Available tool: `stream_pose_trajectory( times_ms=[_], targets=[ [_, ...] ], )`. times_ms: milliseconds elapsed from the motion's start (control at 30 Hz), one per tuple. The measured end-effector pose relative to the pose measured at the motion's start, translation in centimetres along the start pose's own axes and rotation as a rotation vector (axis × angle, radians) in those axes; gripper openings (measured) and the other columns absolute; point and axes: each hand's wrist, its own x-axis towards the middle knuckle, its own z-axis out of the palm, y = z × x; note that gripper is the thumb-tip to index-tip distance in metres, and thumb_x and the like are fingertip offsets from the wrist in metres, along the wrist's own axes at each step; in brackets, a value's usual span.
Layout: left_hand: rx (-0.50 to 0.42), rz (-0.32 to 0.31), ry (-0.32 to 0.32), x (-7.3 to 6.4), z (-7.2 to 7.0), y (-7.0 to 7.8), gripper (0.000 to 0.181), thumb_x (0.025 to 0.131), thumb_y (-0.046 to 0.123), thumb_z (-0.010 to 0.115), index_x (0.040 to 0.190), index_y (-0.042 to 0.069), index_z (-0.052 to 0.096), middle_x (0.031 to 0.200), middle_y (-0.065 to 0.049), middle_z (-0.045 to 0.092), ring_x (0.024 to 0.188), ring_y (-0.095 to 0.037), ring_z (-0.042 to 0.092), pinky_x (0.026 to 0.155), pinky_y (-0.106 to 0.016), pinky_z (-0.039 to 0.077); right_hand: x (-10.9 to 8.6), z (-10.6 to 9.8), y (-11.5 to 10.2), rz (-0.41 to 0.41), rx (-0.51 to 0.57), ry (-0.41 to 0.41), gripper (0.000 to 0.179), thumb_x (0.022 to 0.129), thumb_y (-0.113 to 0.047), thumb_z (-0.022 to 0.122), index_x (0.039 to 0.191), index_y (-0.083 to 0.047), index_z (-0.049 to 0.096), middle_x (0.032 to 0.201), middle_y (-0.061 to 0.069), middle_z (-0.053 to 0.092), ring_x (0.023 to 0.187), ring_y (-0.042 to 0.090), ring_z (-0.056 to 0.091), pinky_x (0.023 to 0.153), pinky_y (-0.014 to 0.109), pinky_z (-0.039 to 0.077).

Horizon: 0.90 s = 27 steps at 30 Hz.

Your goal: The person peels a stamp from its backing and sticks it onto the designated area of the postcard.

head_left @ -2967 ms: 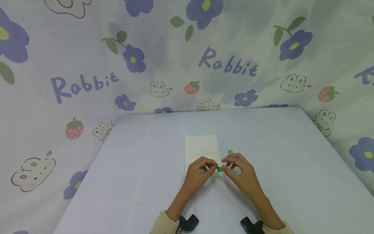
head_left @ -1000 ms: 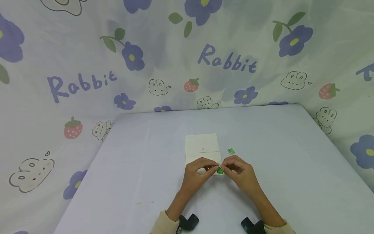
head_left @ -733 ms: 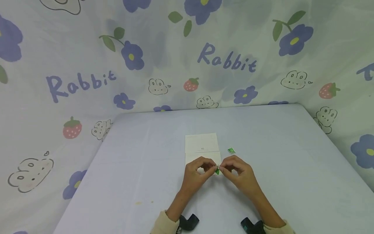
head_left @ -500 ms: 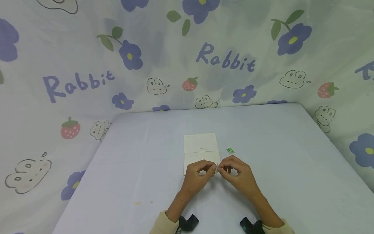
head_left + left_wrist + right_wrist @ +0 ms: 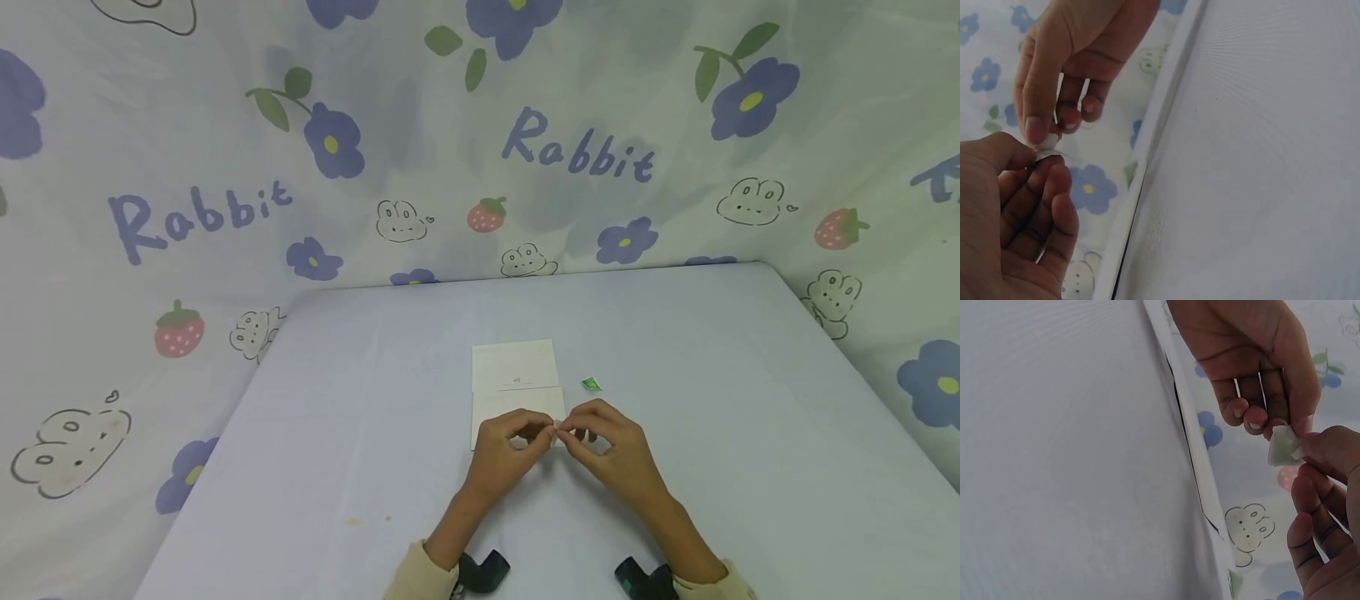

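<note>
Both hands meet fingertip to fingertip over the near right corner of a white two-panel booklet (image 5: 513, 364). My left hand (image 5: 501, 450) pinches a small sticker between thumb and index finger; its pale greenish-white side (image 5: 1282, 447) faces the right wrist camera. From the other side, my right hand (image 5: 615, 446) pinches a small white flap (image 5: 1299, 453) at the sticker's edge. In the left wrist view, a thin whitish edge (image 5: 1047, 152) shows between the two thumbs. Another green sticker (image 5: 592, 384) with a white border lies on the table beyond my right hand.
The table (image 5: 375, 400) wears a smooth white cover. A printed curtain (image 5: 450, 150) with flowers and rabbits hangs behind it and at the sides. Black wrist devices (image 5: 483, 572) sit by both sleeves.
The held sticker has been turned, so its green face no longer shows in the head view. My right hand has shifted slightly left, and its grip has moved to the flap. The head view has drifted slightly.
</note>
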Motion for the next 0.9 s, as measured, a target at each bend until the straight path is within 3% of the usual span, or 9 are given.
stream_pose_trajectory(
  times_ms=[133,400,900],
  targets=[
    [0.007,0.003,0.021,0.0,0.0,-0.1,0.006,0.094,0.014,0.071,0.099,0.011,0.075,0.091,0.004,0.073,0.078,-0.006,0.067,0.069,-0.026,0.056,0.1,0.0,-0.1,-0.018,-0.004,0.020,0.029,0.073,0.007,0.085,0.093,-0.013,0.076,0.096,0.000,0.066,0.073,0.013,0.060,0.063,0.022,0.049],
    [0.038,0.016,0.071,0.1,0.0,-0.2,0.005,0.094,0.014,0.072,0.098,0.012,0.074,0.092,0.004,0.073,0.078,-0.007,0.067,0.068,-0.025,0.056,0.2,-0.4,-0.6,0.053,-0.019,0.055,0.023,0.080,0.004,0.081,0.090,-0.016,0.075,0.096,-0.005,0.066,0.072,0.012,0.057,0.061,0.022,0.047],
    [0.025,-0.031,0.096,0.2,-0.1,-0.2,0.005,0.094,0.013,0.071,0.098,0.012,0.074,0.093,0.005,0.072,0.079,-0.008,0.068,0.068,-0.026,0.056,0.2,-1.0,-0.4,0.170,-0.031,0.100,0.014,0.085,-0.003,0.080,0.091,-0.014,0.074,0.095,-0.004,0.066,0.075,0.010,0.058,0.064,0.019,0.049]
  ],
)
